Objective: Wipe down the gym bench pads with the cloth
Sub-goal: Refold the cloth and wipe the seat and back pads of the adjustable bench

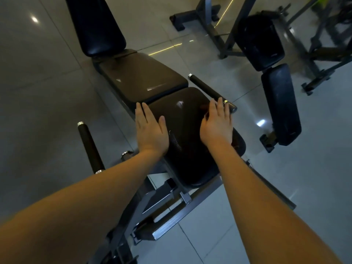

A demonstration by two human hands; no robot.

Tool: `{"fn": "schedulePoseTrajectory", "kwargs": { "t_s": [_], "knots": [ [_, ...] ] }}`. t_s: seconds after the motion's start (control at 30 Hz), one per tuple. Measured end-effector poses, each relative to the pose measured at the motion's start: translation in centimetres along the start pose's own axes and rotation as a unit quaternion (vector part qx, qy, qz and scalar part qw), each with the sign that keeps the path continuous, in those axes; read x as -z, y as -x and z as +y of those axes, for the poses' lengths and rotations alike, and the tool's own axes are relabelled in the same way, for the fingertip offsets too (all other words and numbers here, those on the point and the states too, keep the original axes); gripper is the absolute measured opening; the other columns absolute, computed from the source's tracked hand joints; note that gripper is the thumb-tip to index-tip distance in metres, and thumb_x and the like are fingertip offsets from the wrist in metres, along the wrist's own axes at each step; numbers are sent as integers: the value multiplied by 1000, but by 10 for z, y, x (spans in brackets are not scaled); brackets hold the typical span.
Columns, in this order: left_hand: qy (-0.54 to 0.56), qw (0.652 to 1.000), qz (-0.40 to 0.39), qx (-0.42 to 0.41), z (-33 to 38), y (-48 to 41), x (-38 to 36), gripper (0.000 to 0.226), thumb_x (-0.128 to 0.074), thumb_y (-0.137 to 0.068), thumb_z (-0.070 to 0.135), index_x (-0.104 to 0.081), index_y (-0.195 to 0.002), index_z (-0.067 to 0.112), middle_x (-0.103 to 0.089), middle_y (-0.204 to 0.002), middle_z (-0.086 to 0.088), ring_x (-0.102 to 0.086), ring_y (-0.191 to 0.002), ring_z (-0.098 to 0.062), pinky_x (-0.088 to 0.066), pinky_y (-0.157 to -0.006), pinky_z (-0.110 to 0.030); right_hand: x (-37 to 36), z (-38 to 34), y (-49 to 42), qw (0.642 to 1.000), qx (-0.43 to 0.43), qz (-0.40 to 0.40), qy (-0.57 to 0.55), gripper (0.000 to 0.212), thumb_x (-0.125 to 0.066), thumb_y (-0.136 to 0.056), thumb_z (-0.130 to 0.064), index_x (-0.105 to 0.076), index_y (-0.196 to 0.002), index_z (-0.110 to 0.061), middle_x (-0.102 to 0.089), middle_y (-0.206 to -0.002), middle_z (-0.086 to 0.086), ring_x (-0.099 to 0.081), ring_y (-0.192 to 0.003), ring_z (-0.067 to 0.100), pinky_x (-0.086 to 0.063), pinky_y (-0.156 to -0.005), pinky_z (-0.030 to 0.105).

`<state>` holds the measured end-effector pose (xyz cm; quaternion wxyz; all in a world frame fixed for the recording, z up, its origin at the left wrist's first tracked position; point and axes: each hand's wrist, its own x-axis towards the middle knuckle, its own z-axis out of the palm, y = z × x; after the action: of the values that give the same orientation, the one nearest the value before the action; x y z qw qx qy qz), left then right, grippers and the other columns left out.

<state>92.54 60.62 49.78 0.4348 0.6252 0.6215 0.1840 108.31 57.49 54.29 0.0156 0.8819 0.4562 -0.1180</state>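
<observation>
"Logging our hands: where on the seat pad [187,141]?"
"We note left hand [150,129], fingers straight, flat on its left edge; right hand [217,125], fingers relaxed and holding nothing, on its right edge beside the foam handle [204,86]"

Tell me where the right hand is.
Head view, centre-right: the right hand rests on the right edge of the near seat pad, fingertips by the black roller bar, opposite the left hand.
</observation>
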Motion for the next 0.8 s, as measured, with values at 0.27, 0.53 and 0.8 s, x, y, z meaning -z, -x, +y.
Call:
{"fn": "schedulePoseTrajectory", "kwargs": {
  "t_s": [0.27,0.53,0.8],
  "knots": [
    [-202,976,-73,-38,7,-3,15,75,-22,-104,49,6,-155,3,13,-161,-26,12,-150,-39,8,-121,-47,9,-10,10,999,38,-13,9,59,-30,-104,-28,-5,-156,-16,1,-164,6,3,-150,23,0,-123,41],
    [-432,829,-196,-296,-4,-32,59,83,-5,-96,65,10,-156,9,17,-164,-9,20,-150,-24,11,-120,-52,-1,-11,115,987,148,-59,1,60,-34,-104,-28,-2,-155,-24,7,-162,-6,24,-139,5,27,-104,17],
    [-378,801,-386,-258,3,-53,68,146,-61,-65,84,35,-145,9,44,-152,-6,38,-142,-25,12,-120,-46,-8,-43,68,984,167,-62,-8,58,-36,-104,-23,-10,-155,-14,-4,-164,2,11,-148,14,11,-118,28]
  ]
}}
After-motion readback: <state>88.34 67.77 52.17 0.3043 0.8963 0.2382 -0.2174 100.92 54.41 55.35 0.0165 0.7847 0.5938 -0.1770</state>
